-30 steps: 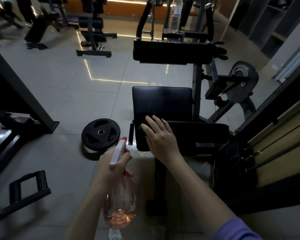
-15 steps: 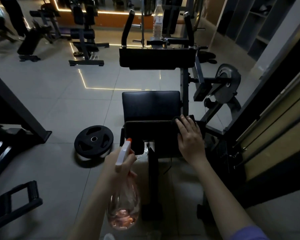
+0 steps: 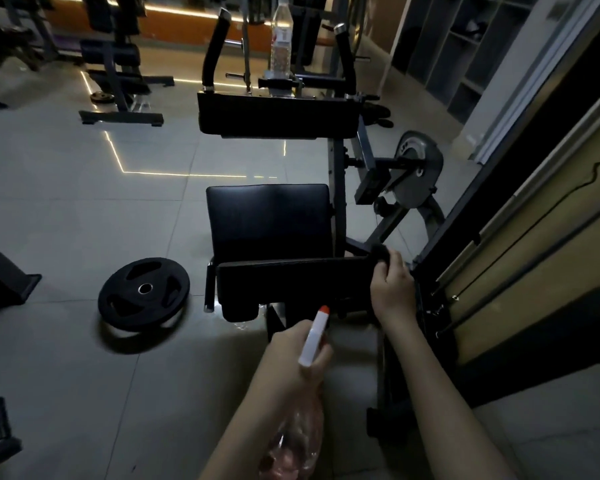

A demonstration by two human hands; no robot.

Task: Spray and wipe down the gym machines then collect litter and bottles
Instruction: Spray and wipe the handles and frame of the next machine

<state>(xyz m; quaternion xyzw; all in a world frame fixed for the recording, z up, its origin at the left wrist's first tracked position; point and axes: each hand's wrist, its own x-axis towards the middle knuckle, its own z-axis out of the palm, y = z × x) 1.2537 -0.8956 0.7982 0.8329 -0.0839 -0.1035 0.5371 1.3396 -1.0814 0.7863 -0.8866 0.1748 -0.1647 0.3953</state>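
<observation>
Nearest the viewer, the left hand [image 3: 293,355] is wrapped round the neck of a spray bottle [image 3: 297,441], whose white nozzle with an orange tip points up and away toward the machine. The bottle's clear body hangs below the fist and shows some pinkish liquid low down. It is judged light, thin-walled and easily dented. The neck under the trigger is the firm place to hold, as here.

Just beyond, the right hand [image 3: 392,289] clutches a dark cloth [image 3: 381,252], bunched against the upper right corner of the near pad [image 3: 291,282]. The cloth is judged soft and limp, best gathered in the fist so that it presses flat in wiping.

Beyond the near pad lies the seat pad [image 3: 271,220], smooth and faintly shiny, and probably slick when wet. To the left a weight plate [image 3: 143,292] lies flat on the floor [image 3: 66,209].

Farther off, the far pad [image 3: 274,114] spans the frame, and behind it a water bottle [image 3: 280,39] stands upright on the frame. It is judged light and easily tipped, so best taken round its middle. At the far right stand shelves [image 3: 465,57].
</observation>
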